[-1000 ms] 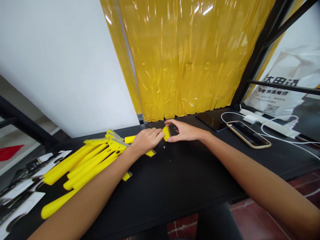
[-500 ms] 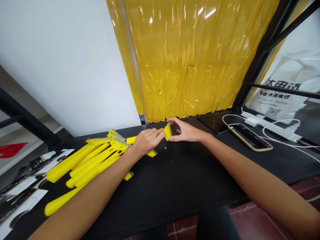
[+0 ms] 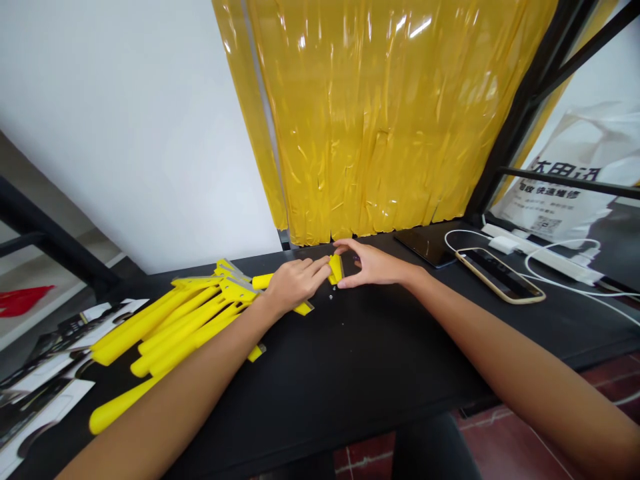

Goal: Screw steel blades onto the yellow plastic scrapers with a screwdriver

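A yellow scraper with a flat head [image 3: 337,268] is in my left hand [image 3: 296,281], whose fingers are closed around it just behind the head. My right hand [image 3: 373,262] spans the head's far end, with the index finger at the upper edge and the thumb at the lower edge. Most of this scraper's handle is hidden by my left hand. On the black table just below the head lie two tiny metal pieces [image 3: 331,297], perhaps screws. Left of my left hand is a pile of yellow scrapers [image 3: 187,330], partly covered by my left forearm.
Printed cards [image 3: 47,373] lie at the table's left end. A phone [image 3: 500,275], a dark tablet [image 3: 427,247] and a white power strip [image 3: 543,253] with cables are on the right. A yellow strip curtain [image 3: 390,127] and a white panel [image 3: 135,127] stand behind.
The scraper head has turned and dropped slightly between my hands. A second tiny metal piece now shows beneath it, close to the first. The pile is unchanged.
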A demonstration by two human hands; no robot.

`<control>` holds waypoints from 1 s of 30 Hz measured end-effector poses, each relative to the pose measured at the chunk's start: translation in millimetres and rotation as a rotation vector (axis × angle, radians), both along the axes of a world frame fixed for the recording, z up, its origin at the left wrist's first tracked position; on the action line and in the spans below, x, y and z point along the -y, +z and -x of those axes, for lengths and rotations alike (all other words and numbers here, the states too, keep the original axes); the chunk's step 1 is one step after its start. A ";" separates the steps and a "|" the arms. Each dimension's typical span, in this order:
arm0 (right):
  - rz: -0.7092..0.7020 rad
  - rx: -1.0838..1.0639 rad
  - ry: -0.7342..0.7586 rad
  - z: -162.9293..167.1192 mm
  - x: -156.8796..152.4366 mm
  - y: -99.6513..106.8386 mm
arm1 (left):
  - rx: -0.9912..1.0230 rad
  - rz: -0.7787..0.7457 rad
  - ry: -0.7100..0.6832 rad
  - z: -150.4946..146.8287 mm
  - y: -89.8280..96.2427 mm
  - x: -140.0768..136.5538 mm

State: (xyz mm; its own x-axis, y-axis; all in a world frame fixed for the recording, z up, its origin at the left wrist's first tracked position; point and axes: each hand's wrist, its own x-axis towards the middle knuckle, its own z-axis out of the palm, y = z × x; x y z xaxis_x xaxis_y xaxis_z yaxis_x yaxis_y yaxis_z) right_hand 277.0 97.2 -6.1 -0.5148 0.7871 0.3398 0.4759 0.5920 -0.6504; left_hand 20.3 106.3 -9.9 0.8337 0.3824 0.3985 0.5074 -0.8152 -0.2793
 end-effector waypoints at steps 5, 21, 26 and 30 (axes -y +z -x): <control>0.059 -0.044 0.012 -0.6 0.3 1.8 | 0.001 -0.012 0.029 -0.7 0.6 0.0; 0.038 -0.032 -0.133 -16.3 -6.5 5.9 | 0.040 -0.043 -0.022 -3.0 5.8 4.6; -0.067 0.074 -0.209 -28.5 -15.4 -1.1 | -0.039 -0.218 -0.024 -5.1 5.7 4.0; -0.119 0.130 -0.249 -40.6 -27.0 -9.9 | -0.083 -0.338 -0.037 -4.6 5.0 2.8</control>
State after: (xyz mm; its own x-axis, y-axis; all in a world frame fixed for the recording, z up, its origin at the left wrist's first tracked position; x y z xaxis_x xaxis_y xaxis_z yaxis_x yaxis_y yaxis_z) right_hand 317.5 124.2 -16.0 -0.3564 0.8530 0.3813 0.6909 0.5153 -0.5071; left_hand 24.9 103.6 -4.9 0.8795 0.2092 0.4275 0.4434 -0.6866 -0.5761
